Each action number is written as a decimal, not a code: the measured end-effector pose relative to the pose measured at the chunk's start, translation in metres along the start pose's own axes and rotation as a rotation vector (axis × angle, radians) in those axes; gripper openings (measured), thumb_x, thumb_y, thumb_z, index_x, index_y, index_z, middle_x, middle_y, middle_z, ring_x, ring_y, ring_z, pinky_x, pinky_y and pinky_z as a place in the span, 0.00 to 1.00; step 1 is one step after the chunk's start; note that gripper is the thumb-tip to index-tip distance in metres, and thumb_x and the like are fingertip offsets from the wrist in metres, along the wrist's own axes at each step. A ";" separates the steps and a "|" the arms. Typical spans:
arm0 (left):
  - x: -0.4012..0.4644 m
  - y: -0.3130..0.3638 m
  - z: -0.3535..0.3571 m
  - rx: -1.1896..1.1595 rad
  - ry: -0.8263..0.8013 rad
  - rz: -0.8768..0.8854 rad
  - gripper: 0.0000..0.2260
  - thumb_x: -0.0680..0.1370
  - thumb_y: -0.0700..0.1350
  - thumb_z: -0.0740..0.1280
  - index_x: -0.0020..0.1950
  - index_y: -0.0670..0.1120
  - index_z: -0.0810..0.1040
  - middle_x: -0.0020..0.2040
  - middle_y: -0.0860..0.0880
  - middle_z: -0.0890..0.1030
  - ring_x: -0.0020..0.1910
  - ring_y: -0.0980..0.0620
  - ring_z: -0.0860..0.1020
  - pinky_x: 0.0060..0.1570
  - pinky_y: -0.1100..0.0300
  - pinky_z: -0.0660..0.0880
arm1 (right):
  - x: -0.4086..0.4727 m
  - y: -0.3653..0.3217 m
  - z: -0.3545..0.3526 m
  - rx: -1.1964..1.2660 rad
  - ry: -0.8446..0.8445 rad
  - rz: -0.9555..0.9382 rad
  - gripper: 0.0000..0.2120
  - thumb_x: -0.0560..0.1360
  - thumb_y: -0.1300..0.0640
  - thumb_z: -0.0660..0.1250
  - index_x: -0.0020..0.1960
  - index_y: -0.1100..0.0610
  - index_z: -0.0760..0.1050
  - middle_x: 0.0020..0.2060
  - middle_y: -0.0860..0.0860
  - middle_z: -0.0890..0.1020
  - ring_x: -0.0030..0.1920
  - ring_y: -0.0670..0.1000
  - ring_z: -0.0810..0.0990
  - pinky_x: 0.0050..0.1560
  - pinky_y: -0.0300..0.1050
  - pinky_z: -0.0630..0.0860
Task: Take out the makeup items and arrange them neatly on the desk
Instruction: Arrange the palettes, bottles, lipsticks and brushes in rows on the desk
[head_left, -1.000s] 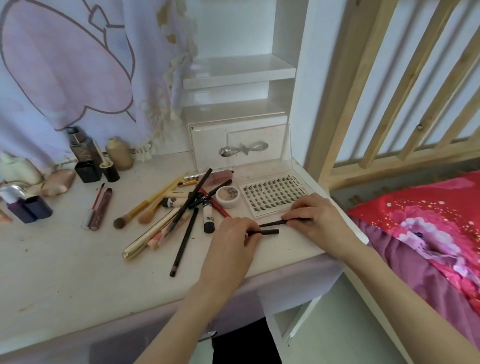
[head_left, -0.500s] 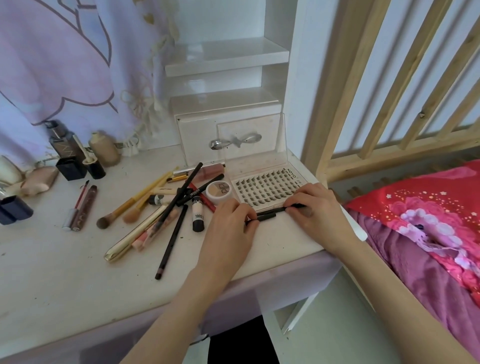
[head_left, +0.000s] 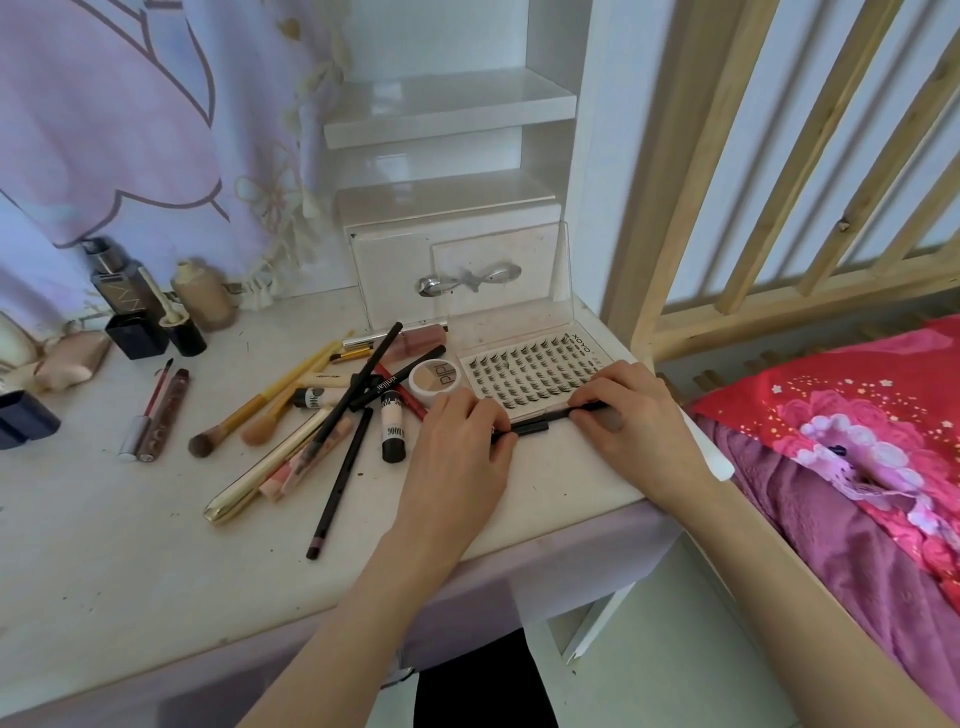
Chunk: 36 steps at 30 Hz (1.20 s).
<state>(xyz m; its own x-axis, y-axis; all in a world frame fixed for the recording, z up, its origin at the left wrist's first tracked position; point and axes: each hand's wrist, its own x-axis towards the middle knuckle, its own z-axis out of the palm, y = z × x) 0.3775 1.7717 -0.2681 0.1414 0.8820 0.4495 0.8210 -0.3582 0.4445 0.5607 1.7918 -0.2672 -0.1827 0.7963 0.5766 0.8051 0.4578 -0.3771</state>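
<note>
A white worktop (head_left: 104, 545) is seen from above. The lash tray (head_left: 524, 371) has been set squarely at its right end. Left of it, a crossed heap of brushes and pencils (head_left: 322, 410) is judged still unsorted. A black pencil (head_left: 540, 421) is pinched between left hand (head_left: 457, 447) and right hand (head_left: 639, 415), beside the tray.

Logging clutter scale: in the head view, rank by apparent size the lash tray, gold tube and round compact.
1. lash tray, largest
2. gold tube, long but slim
3. round compact, smallest
</note>
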 end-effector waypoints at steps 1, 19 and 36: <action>0.000 0.000 0.000 0.003 -0.001 -0.001 0.03 0.74 0.43 0.68 0.46 0.43 0.77 0.47 0.49 0.75 0.49 0.52 0.69 0.48 0.68 0.60 | 0.000 -0.001 0.000 -0.007 -0.002 0.002 0.06 0.65 0.68 0.75 0.39 0.60 0.81 0.39 0.55 0.80 0.40 0.59 0.78 0.43 0.54 0.75; -0.008 -0.015 -0.044 0.057 0.036 0.072 0.13 0.77 0.43 0.64 0.61 0.46 0.75 0.59 0.49 0.74 0.58 0.49 0.71 0.56 0.61 0.62 | 0.013 -0.055 -0.003 0.049 -0.057 -0.054 0.06 0.72 0.64 0.70 0.49 0.61 0.81 0.45 0.55 0.81 0.47 0.56 0.80 0.48 0.44 0.74; -0.020 -0.102 -0.091 0.209 0.011 -0.239 0.16 0.73 0.62 0.62 0.51 0.51 0.73 0.51 0.53 0.70 0.52 0.51 0.63 0.54 0.58 0.62 | 0.085 -0.128 0.084 -0.088 -0.355 -0.131 0.14 0.78 0.53 0.61 0.63 0.51 0.75 0.57 0.51 0.75 0.61 0.52 0.68 0.61 0.43 0.62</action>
<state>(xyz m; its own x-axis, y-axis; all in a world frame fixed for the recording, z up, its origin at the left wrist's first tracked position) 0.2402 1.7623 -0.2519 -0.0740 0.9300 0.3600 0.9264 -0.0696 0.3702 0.3946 1.8341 -0.2311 -0.4591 0.8276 0.3231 0.8043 0.5416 -0.2444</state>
